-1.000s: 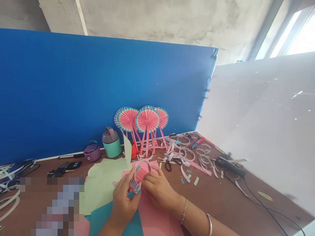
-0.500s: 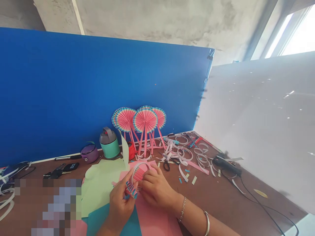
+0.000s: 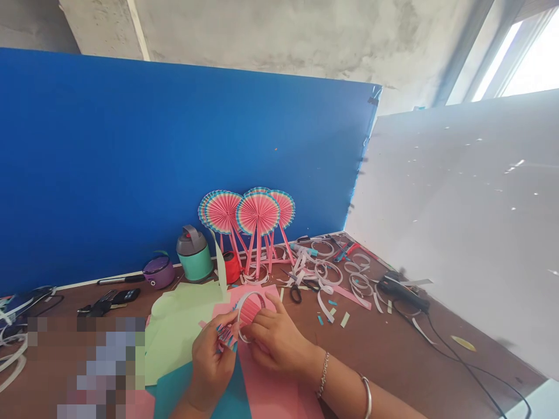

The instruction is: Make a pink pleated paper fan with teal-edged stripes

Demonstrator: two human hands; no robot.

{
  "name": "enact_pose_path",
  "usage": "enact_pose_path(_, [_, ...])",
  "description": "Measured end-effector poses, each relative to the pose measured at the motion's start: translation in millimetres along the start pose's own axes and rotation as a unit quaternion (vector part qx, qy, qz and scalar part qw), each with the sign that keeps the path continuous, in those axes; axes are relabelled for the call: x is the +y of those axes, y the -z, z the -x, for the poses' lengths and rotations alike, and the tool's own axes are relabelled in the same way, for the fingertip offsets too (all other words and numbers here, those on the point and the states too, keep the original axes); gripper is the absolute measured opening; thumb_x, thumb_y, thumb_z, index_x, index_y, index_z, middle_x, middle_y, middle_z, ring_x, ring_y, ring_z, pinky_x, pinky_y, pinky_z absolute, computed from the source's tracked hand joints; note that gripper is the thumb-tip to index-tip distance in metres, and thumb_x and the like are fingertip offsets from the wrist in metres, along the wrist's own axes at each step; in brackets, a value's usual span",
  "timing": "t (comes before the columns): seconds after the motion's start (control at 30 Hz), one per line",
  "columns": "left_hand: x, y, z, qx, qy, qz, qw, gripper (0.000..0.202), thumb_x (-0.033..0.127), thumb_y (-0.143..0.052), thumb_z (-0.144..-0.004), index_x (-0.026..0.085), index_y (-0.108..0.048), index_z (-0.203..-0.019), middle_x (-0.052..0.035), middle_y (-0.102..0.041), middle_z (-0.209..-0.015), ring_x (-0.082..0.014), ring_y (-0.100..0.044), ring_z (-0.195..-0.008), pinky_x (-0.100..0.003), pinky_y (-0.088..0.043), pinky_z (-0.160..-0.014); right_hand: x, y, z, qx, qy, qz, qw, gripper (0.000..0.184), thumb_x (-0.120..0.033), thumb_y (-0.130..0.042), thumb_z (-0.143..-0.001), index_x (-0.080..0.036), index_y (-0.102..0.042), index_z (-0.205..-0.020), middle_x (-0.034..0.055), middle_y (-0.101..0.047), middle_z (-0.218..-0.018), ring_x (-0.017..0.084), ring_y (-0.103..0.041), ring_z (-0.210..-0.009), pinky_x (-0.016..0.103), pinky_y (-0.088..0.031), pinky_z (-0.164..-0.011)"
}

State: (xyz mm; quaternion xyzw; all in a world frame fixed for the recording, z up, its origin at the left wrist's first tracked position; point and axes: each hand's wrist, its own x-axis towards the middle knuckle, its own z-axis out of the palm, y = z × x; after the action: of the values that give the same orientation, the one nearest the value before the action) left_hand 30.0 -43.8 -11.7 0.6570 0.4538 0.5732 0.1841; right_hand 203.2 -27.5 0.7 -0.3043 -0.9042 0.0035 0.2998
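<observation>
My left hand (image 3: pixel 213 362) is closed around pink pleated paper (image 3: pixel 226 335) with blue edges, gathered at its fingers. My right hand (image 3: pixel 279 342) pinches a white tape ring (image 3: pixel 240 317) against the paper; pink pleats show through the ring's middle. The right fingertips are partly hidden behind the ring and the folds. Beneath both hands lie pink sheets (image 3: pixel 266 384), a teal sheet (image 3: pixel 174 387) and pale green sheets (image 3: pixel 174 331). Beyond them, several finished round pink paper fans (image 3: pixel 258 214) with blue rims lean upright on pink handles against the blue board.
A teal jar (image 3: pixel 195 262), a purple pot (image 3: pixel 158 273) and a red container (image 3: pixel 231 267) stand at the back. Scissors (image 3: pixel 296 294), white tape rings (image 3: pixel 327 272) and paper scraps (image 3: pixel 345 319) litter the right. A black tool (image 3: pixel 402 291) trails a cable. Blue (image 3: pixel 174 145) and white (image 3: pixel 458 203) boards enclose the table.
My left hand has shifted slightly left and down with the pleated paper, tilting its folded edges. The tape ring has turned a little and moved slightly right; the right hand barely moves.
</observation>
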Motion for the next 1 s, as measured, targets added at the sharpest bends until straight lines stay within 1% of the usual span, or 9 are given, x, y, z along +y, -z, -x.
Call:
enact_pose_path(0.23, [-3, 0.8, -1, 0.003, -0.111, -0.059, 0.992, 0.025, 0.013, -0.046, -0.076, 0.021, -0.058, -0.097, -0.0006, -0.066, -0.079, -0.0165, -0.063, -0.071, -0.025, -0.051, -0.065, 2, 2, -1, -0.014, 0.019, 0.019, 1.000, 0.037, -0.013, -0.039, -0.069, -0.022, -0.056, -0.100, 0.0001, -0.061, -0.072, 0.017, -0.055, -0.075, 0.049, -0.011, -0.109])
enact_pose_path(0.33, [-3, 0.5, 0, 0.001, -0.119, -0.076, 0.990, 0.028, 0.011, -0.045, -0.073, 0.021, -0.057, -0.097, -0.0006, -0.066, -0.079, -0.0163, -0.064, -0.072, -0.025, -0.052, -0.065, 2, 2, 0, -0.012, 0.023, 0.025, 0.999, 0.036, -0.013, -0.038, -0.068, -0.022, -0.056, -0.098, 0.0001, -0.059, -0.070, 0.017, -0.053, -0.074, 0.049, -0.011, -0.109])
enact_pose_path(0.43, [-2, 0.1, 0, 0.000, -0.120, -0.089, 0.989, 0.038, 0.008, -0.044, -0.072, 0.019, -0.056, -0.106, -0.0033, -0.068, -0.090, -0.0175, -0.065, -0.082, -0.025, -0.053, -0.071, 3, 2, 0, -0.011, 0.027, 0.028, 0.999, 0.036, -0.013, -0.038, -0.068, -0.022, -0.055, -0.097, -0.0005, -0.057, -0.069, 0.017, -0.053, -0.073, 0.049, -0.010, -0.109])
enact_pose_path(0.53, [-1, -0.5, -3, -0.019, -0.155, -0.092, 0.983, 0.048, 0.004, -0.039, -0.069, 0.020, -0.055, -0.112, -0.0039, -0.067, -0.097, -0.0172, -0.064, -0.090, -0.026, -0.052, -0.077, 4, 2, 1, -0.009, 0.026, 0.031, 0.999, 0.035, -0.013, -0.038, -0.068, -0.022, -0.056, -0.096, -0.0012, -0.056, -0.067, 0.016, -0.052, -0.072, 0.049, -0.009, -0.109])
enact_pose_path(0.6, [0, -0.8, -5, -0.019, -0.172, -0.090, 0.981, 0.047, 0.003, -0.039, -0.070, 0.021, -0.056, -0.109, -0.0028, -0.067, -0.094, -0.0161, -0.064, -0.087, -0.026, -0.051, -0.077, 4, 2, 0, -0.009, 0.027, 0.031, 0.999, 0.035, -0.014, -0.038, -0.068, -0.022, -0.056, -0.096, -0.0014, -0.056, -0.066, 0.016, -0.052, -0.071, 0.049, -0.009, -0.108])
enact_pose_path(0.73, [-1, -0.8, -5, -0.014, -0.158, -0.079, 0.984, 0.036, 0.006, -0.043, -0.075, 0.022, -0.056, -0.105, -0.0018, -0.065, -0.089, -0.0149, -0.063, -0.081, -0.025, -0.050, -0.072, 2, 5, -1, 0.002, 0.031, 0.027, 0.999, 0.032, -0.014, -0.039, -0.069, -0.022, -0.056, -0.095, -0.0017, -0.055, -0.065, 0.016, -0.051, -0.069, 0.048, -0.012, -0.107])
enact_pose_path(0.8, [-1, -0.7, -3, -0.027, -0.133, -0.080, 0.988, 0.035, 0.009, -0.044, -0.077, 0.022, -0.054, -0.108, -0.0018, -0.064, -0.089, -0.0146, -0.062, -0.077, -0.023, -0.050, -0.066, 1, 8, -1, 0.011, 0.003, 0.024, 1.000, 0.026, -0.015, -0.039, -0.073, -0.022, -0.056, -0.092, -0.0018, -0.056, -0.065, 0.015, -0.051, -0.068, 0.046, -0.016, -0.105])
enact_pose_path(0.87, [0, -0.7, -2, -0.041, -0.106, -0.082, 0.990, 0.036, 0.012, -0.045, -0.079, 0.021, -0.051, -0.113, -0.0020, -0.062, -0.087, -0.0146, -0.061, -0.075, -0.023, -0.049, -0.062, 3, 10, -2, 0.023, -0.059, 0.030, 0.998, 0.020, -0.014, -0.040, -0.078, -0.021, -0.056, -0.087, -0.0018, -0.056, -0.065, 0.014, -0.051, -0.065, 0.045, -0.019, -0.103])
enact_pose_path(1.0, [1, -0.8, 0, -0.051, -0.094, -0.084, 0.991, 0.035, 0.016, -0.045, -0.080, 0.020, -0.050, -0.114, -0.0027, -0.059, -0.086, -0.0161, -0.060, -0.078, -0.027, -0.049, -0.070, 18, 13, -3, 0.047, -0.180, 0.047, 0.981, 0.017, -0.015, -0.041, -0.083, -0.020, -0.057, -0.080, -0.0002, -0.060, -0.068, 0.015, -0.054, -0.071, 0.045, -0.020, -0.102])
